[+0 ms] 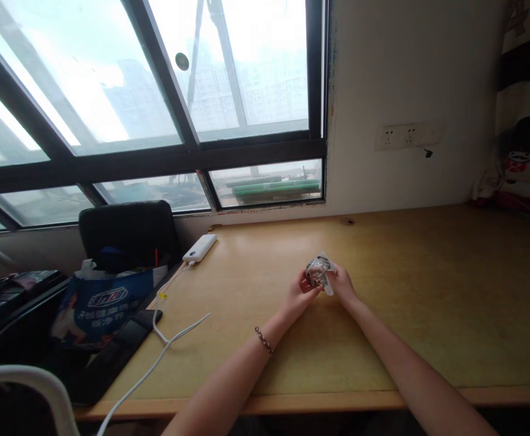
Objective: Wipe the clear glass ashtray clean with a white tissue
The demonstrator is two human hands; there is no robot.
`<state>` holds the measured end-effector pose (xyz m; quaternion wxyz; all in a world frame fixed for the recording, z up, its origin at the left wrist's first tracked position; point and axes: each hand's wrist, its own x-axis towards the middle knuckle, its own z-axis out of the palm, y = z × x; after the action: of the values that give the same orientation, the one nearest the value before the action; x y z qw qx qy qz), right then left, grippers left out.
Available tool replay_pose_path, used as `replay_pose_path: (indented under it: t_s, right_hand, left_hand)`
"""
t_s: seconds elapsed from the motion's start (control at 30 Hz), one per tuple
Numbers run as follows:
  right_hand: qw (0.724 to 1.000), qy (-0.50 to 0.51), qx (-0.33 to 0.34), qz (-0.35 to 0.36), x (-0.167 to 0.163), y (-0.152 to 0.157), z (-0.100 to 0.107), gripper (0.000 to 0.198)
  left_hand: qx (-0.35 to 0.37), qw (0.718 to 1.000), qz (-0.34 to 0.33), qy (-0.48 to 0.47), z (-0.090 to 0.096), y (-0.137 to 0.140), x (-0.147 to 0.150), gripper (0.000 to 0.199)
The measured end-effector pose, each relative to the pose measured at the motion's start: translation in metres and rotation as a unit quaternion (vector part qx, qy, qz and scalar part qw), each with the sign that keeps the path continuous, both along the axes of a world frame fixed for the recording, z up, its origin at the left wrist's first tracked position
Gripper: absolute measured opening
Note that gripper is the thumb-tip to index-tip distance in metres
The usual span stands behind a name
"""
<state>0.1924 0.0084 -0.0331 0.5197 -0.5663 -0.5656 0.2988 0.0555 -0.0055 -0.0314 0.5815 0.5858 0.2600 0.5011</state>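
Over the middle of the wooden table [247,303], I hold a small, rounded, shiny silver-grey bundle [317,270] with dark lines on it. Its exact kind cannot be made out. My left hand [302,293], below a beaded bracelet on the wrist, is closed around its left and lower side, thumb in front. A flat white piece [329,286] sticks out along the bundle's right side. My right hand [343,284] is closed at that side, with its fingertips partly hidden behind the white piece.
A white power bank [200,247] lies at the table's left edge, with a white cable [169,342] trailing forward. Left of the table stands a black chair [129,233] with a blue bag [106,309]. Behind are a window and a wall with sockets [399,136].
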Motion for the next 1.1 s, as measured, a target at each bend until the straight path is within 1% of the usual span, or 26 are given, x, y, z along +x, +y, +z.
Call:
replay_pose_path:
  t_s: [0.07, 0.17, 0.23, 0.3, 0.37, 0.47, 0.53, 0.6, 0.67, 0.7, 0.77, 0.8, 0.83, 0.87, 0.97, 1.03, 1.1]
  right_hand:
    - [0.999, -0.025, 0.011, -0.028, -0.001, -0.003, 0.000, 0.025]
    - [0.993, -0.087, 0.048, -0.069, -0.003, -0.010, 0.005, 0.026]
    - [0.987, -0.116, 0.076, -0.085, -0.004, -0.015, 0.008, 0.029]
    - [0.980, -0.137, 0.099, -0.101, -0.006, -0.018, 0.010, 0.035]
    - [0.975, -0.146, 0.118, -0.115, -0.007, -0.020, 0.012, 0.038]
    - [0.971, -0.146, 0.145, -0.124, -0.008, -0.022, 0.014, 0.043]
    - [0.969, -0.142, 0.163, -0.118, -0.007, -0.025, 0.015, 0.043]
    - [0.966, -0.144, 0.191, -0.096, -0.005, -0.028, 0.015, 0.042]
    - [0.958, -0.168, 0.228, -0.046, -0.003, -0.029, 0.015, 0.040]
    - [0.951, -0.186, 0.247, -0.012, -0.003, -0.030, 0.015, 0.038]
    - [0.934, -0.223, 0.275, 0.048, -0.004, -0.029, 0.017, 0.035]
    - [0.928, -0.237, 0.281, 0.064, -0.005, -0.029, 0.018, 0.036]
    - [0.924, -0.249, 0.282, 0.067, -0.007, -0.028, 0.020, 0.037]
    - [0.924, -0.258, 0.277, 0.059, -0.009, -0.028, 0.022, 0.039]
    - [0.932, -0.274, 0.238, 0.016, -0.013, -0.026, 0.024, 0.046]
    - [0.940, -0.269, 0.210, 0.012, -0.013, -0.023, 0.022, 0.050]
    - [0.949, -0.251, 0.186, 0.030, -0.011, -0.019, 0.017, 0.054]
  left_hand:
    - [-0.021, 1.000, -0.017, -0.006, 0.000, 0.002, 0.000, 0.050]
    - [-0.046, 0.999, -0.016, -0.019, 0.001, 0.004, 0.000, 0.054]
    - [-0.085, 0.996, -0.013, -0.039, 0.002, 0.005, 0.002, 0.053]
    - [-0.143, 0.987, -0.033, -0.065, 0.003, 0.003, 0.003, 0.047]
    - [-0.200, 0.972, -0.089, -0.089, 0.006, 0.000, 0.003, 0.038]
    - [-0.261, 0.936, -0.196, -0.131, 0.015, -0.006, 0.000, 0.033]
    - [-0.287, 0.910, -0.247, -0.169, 0.022, -0.009, -0.003, 0.035]
    - [-0.313, 0.890, -0.268, -0.195, 0.026, -0.010, -0.006, 0.043]
    - [-0.338, 0.882, -0.255, -0.204, 0.024, -0.008, -0.007, 0.052]
    - [-0.350, 0.883, -0.236, -0.204, 0.021, -0.006, -0.007, 0.051]
    - [-0.359, 0.892, -0.173, -0.213, 0.013, -0.002, -0.007, 0.039]
    - [-0.353, 0.898, -0.139, -0.224, 0.009, 0.001, -0.008, 0.033]
    - [-0.345, 0.901, -0.112, -0.237, 0.007, 0.003, -0.008, 0.029]
    - [-0.338, 0.902, -0.099, -0.248, 0.005, 0.004, -0.009, 0.027]
    - [-0.318, 0.908, -0.104, -0.252, 0.009, 0.006, -0.013, 0.029]
    - [-0.295, 0.921, -0.095, -0.238, 0.014, 0.005, -0.015, 0.029]
    - [-0.264, 0.937, -0.065, -0.217, 0.018, 0.004, -0.014, 0.031]
